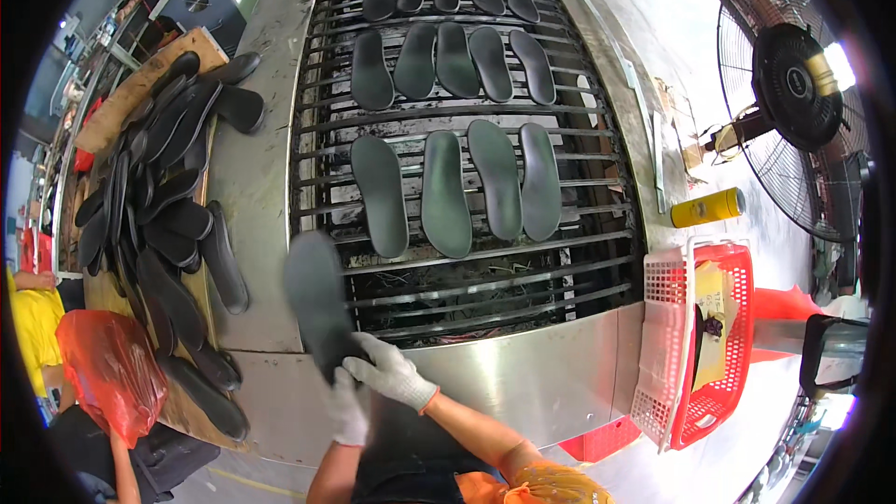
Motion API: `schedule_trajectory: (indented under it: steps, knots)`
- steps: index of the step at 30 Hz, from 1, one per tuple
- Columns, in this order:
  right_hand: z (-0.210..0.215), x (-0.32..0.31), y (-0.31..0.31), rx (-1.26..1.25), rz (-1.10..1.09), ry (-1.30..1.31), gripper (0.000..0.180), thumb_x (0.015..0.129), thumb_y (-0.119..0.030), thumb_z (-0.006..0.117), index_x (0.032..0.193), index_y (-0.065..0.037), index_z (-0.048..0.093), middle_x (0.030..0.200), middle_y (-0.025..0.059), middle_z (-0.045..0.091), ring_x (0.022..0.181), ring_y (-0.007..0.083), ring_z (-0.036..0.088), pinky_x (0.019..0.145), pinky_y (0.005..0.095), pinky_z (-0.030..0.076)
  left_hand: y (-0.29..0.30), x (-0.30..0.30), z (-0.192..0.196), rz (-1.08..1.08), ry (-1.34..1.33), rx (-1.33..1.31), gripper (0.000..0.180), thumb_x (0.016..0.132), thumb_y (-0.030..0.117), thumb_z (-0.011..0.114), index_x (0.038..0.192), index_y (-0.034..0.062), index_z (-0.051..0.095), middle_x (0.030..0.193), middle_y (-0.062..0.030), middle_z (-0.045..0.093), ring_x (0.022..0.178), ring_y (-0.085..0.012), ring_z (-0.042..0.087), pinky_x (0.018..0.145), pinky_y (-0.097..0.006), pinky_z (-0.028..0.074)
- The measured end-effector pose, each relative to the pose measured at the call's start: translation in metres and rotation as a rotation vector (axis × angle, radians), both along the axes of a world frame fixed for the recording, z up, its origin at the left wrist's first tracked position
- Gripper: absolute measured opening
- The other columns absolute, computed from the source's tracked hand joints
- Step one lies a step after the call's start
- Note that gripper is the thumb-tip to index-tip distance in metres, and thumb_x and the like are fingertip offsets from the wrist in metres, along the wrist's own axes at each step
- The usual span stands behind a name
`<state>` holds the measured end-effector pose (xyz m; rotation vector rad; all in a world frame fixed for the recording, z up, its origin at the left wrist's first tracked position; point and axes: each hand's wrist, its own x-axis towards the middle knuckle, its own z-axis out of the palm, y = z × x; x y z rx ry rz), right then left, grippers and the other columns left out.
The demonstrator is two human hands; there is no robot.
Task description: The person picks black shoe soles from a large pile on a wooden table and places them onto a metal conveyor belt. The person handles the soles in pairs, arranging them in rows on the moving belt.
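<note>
both gloved hands are on one dark insole at the near edge of the machine. the right hand closes over its heel end from the right, fingers wrapped on top, and the left hand sits just below it, curled up under the same end. the left one's grip is half hidden by the right wrist, so i take it as a pinch but can't swear to it. the insole is blurred and tilted, its toe pointing up and left toward the steel rim beside the conveyor bars.

on the bars ahead, the nearest row of insoles has four pieces lying lengthwise, close but not overlapping, with more rows further up. below that row the bars are bare, so that reads as the open slot. to do it well, i'd say: keep the piece flat, toe away, parallel to its neighbours and clear of them, resting across several bars rather than sagging between two, and let go with both hands at once.

to the left, a heap of insoles lies on a wooden board, well within the left hand's reach. to the right sit a red basket, a yellow bottle and a floor fan.
</note>
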<state>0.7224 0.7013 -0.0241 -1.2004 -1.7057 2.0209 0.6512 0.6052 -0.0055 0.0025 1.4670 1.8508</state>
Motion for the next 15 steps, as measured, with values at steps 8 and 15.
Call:
schedule_trajectory:
  steps: [8,15]
  knots:
    - [0.007,0.117,0.166,0.095,-0.613,0.042,0.049,0.086,-0.014,0.070,0.129,0.007,0.060,0.122,0.0177,0.066,0.110,0.0225,0.062,0.097,0.0363,0.050,0.101,0.030,0.025,-0.645,0.088,-0.066,0.067,0.096,0.005,0.061,0.154,-0.0004,0.027,0.127,-0.0152,0.057,0.097,-0.0133,0.060,0.089,-0.027,0.052]
    - [-0.037,0.221,0.356,0.497,-0.844,-0.273,0.038,0.087,-0.011,0.068,0.121,0.006,0.068,0.111,0.0148,0.071,0.096,0.0216,0.065,0.090,0.0359,0.052,0.090,0.000,-0.014,-0.582,0.205,-0.234,0.042,0.095,0.007,0.066,0.134,-0.0012,0.055,0.116,-0.0133,0.068,0.104,-0.0182,0.066,0.091,-0.033,0.055]
